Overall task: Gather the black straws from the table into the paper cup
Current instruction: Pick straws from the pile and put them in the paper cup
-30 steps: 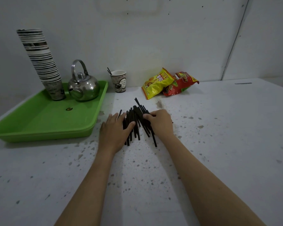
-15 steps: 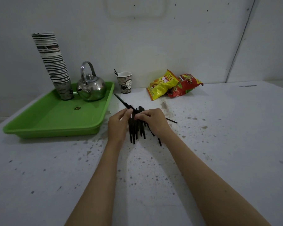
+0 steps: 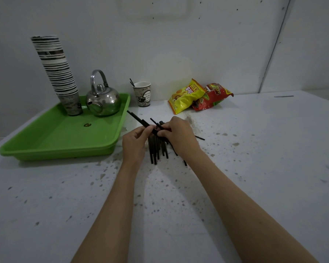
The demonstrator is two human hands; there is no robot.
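A bundle of black straws (image 3: 156, 149) lies on the white speckled table in the middle of the view, its near ends fanned toward me. My left hand (image 3: 135, 143) pinches one or two straws that stick up and away to the left. My right hand (image 3: 179, 137) grips the far part of the bundle, and one straw pokes out to its right. The printed paper cup (image 3: 142, 94) stands upright by the wall behind the hands, with a straw or two leaning out of it on the left.
A green tray (image 3: 46, 150) at the left holds a steel kettle (image 3: 103, 100) and a tall stack of paper cups (image 3: 57, 73). Yellow (image 3: 186, 95) and red (image 3: 212, 96) snack bags lie by the wall at the right.
Both hands went from pressing the straws flat together on the table to pinching and lifting some; the left hand now holds raised straws angled up to the left.
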